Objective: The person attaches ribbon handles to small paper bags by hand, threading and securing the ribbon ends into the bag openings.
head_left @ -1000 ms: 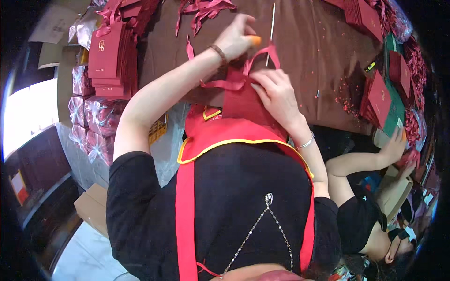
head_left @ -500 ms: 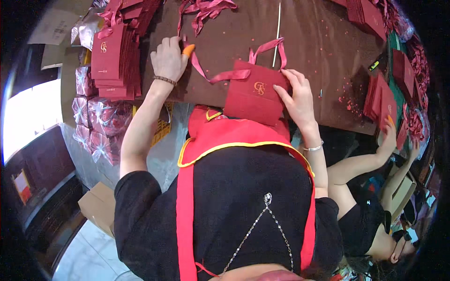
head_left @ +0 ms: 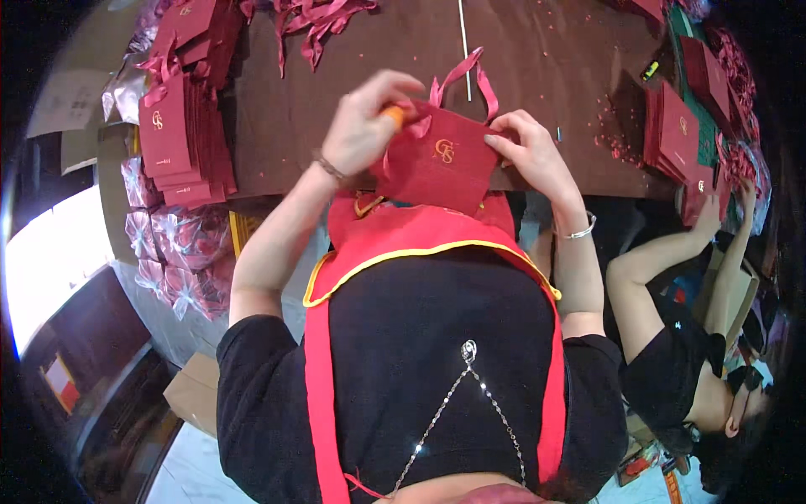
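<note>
A dark red paper gift bag (head_left: 449, 164) with a gold emblem rests against my red apron at the table's near edge. A pink-red ribbon loop (head_left: 460, 65) rises behind its top edge. My right hand (head_left: 533, 151) pinches the bag's upper right corner between thumb and fingers. At the upper left corner is my left hand (head_left: 365, 126), slightly blurred, with an orange finger cover (head_left: 393, 116) on one digit. Its fingers curl over another ribbon (head_left: 420, 127) on the bag's front; the exact grip is partly hidden.
Stacked red bags (head_left: 172, 139) stand on the left, above clear-wrapped red packages (head_left: 189, 227). Loose ribbons (head_left: 323, 21) lie at the far side of the brown table (head_left: 336, 63). At right, a co-worker's hand (head_left: 709, 214) is by more red bags (head_left: 672, 126).
My left hand has come right and nearer, from out on the table to the bag's upper left corner, bringing the ribbon in. My right hand stays at the right corner.
</note>
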The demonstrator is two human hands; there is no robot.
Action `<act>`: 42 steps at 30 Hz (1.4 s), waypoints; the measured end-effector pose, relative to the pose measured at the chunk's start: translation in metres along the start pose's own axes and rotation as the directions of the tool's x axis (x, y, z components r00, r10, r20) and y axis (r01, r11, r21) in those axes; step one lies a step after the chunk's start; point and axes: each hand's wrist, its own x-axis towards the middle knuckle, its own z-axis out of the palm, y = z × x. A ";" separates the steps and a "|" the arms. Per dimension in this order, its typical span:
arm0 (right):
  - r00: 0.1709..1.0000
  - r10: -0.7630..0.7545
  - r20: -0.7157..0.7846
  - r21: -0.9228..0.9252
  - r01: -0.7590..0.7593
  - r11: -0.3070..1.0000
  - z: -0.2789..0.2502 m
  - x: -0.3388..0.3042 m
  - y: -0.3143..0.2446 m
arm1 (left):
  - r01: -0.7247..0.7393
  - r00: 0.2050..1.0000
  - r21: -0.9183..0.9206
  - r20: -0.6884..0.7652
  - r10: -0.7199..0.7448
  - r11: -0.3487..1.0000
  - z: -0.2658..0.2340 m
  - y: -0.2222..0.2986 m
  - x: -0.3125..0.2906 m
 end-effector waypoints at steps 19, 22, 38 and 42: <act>0.951 0.223 0.215 0.301 -0.282 0.911 -0.005 0.000 0.001 | -0.164 0.986 0.530 0.104 0.128 0.832 0.063 -0.009 -0.008; 0.950 0.231 0.208 0.304 -0.288 0.908 -0.005 -0.003 0.002 | -0.191 0.982 0.555 0.097 0.165 0.809 0.063 -0.011 -0.010; 0.954 0.190 0.231 0.385 -0.269 0.883 -0.005 -0.005 0.005 | -0.287 0.942 0.682 0.071 0.329 0.672 0.071 -0.006 -0.012; 0.955 0.201 0.220 0.393 -0.275 0.877 -0.004 -0.006 0.004 | -0.297 0.928 0.731 0.071 0.365 0.614 0.073 -0.007 -0.010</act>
